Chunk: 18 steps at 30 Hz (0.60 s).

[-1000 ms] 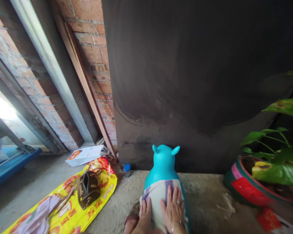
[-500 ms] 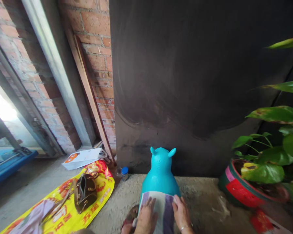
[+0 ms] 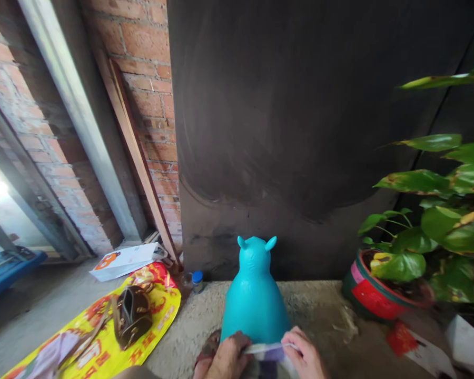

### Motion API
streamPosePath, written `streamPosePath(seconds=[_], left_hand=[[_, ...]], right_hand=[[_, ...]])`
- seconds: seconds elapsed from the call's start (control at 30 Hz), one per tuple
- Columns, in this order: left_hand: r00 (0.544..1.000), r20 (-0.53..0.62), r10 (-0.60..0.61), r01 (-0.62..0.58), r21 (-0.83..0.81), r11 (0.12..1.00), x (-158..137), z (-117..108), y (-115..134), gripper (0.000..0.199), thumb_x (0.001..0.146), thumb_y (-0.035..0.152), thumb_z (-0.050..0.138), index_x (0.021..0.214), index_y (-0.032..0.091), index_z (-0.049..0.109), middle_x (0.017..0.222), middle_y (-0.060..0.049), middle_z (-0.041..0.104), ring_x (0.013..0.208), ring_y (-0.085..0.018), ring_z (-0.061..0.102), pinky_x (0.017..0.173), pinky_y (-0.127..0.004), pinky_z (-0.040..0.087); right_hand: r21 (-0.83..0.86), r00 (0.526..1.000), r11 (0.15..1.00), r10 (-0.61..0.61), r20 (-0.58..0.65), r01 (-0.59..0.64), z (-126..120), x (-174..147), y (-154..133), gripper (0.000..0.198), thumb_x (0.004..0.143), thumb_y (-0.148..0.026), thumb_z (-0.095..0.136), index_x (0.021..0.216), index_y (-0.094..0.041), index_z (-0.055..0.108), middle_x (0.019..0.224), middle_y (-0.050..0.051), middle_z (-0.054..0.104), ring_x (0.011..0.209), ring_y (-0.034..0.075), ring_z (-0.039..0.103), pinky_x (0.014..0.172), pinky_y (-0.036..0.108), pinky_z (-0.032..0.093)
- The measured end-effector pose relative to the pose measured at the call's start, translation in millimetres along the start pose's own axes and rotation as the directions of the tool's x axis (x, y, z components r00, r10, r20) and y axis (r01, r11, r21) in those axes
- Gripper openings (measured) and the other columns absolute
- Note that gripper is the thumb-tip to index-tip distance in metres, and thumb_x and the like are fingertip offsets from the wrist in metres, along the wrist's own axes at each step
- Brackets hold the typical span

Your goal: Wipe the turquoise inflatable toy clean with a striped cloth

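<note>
A turquoise inflatable animal toy (image 3: 255, 300) with two small ears stands at the bottom centre, its head toward the dark board. Over its near end lies a white and purple striped cloth (image 3: 272, 353), its upper edge stretched between my hands. My left hand (image 3: 231, 353) is closed on the cloth's left side, and my right hand (image 3: 302, 351) pinches the right corner. Much of the cloth is cut off by the frame's lower edge. A shoe (image 3: 209, 350) shows beside my left hand.
A yellow printed sheet (image 3: 158, 321) with a brown handbag (image 3: 132, 316) lies on the left floor, near a white paper bag (image 3: 126, 259) and a blue-lidded jar (image 3: 197, 281). At right stands a potted plant (image 3: 373, 295). A dark board (image 3: 284, 131) rises ahead.
Both hands have drawn the cloth's upper edge back toward me, baring more of the turquoise toy. My left hand went from lying flat to gripping. The view has shifted slightly right.
</note>
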State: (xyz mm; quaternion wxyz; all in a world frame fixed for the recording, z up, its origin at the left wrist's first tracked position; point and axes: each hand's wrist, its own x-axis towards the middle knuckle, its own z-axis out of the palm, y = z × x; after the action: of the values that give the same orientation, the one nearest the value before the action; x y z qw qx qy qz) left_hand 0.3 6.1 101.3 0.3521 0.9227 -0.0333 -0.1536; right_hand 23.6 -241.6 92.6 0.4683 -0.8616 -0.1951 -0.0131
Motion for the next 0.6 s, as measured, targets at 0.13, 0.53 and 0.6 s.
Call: streamPosePath(seconds=[0.13,0.53,0.6], left_hand=[[0.989,-0.147,0.008,-0.002,0.038,0.999,0.6,-5.8,-18.3,0.027,0.082,0.031,0.048,0.097,0.031,0.070,0.101,0.003,0.072,0.097,-0.012,0.063,0.086,-0.019,0.044],[0.870,-0.481,0.111,-0.051,0.136,0.989,26.2,-115.7,33.5,0.036,0.094,0.040,0.033,0.102,0.024,0.064,0.100,-0.001,0.064,0.098,-0.014,0.059,0.087,-0.024,0.042],[0.864,-0.479,0.156,-0.095,0.149,0.984,27.7,-124.0,39.9,0.037,0.095,0.043,0.032,0.105,0.026,0.063,0.101,0.000,0.062,0.099,-0.013,0.059,0.089,-0.023,0.042]], right_hand=[[0.002,0.996,1.000,0.006,-0.085,-0.005,-9.1,10.9,-3.9,0.038,0.090,-0.053,0.044,0.075,-0.024,0.063,0.077,0.002,0.060,0.076,0.017,0.061,0.070,0.023,0.048],[-0.205,0.964,0.966,-0.197,-0.180,0.159,-73.9,112.4,-67.5,0.040,0.094,-0.051,0.039,0.088,-0.022,0.066,0.090,0.005,0.061,0.086,0.018,0.058,0.080,0.029,0.044],[-0.224,0.958,0.961,-0.207,-0.198,0.162,-82.8,112.4,-70.4,0.041,0.094,-0.052,0.038,0.090,-0.022,0.066,0.092,0.006,0.061,0.088,0.019,0.058,0.083,0.030,0.044]])
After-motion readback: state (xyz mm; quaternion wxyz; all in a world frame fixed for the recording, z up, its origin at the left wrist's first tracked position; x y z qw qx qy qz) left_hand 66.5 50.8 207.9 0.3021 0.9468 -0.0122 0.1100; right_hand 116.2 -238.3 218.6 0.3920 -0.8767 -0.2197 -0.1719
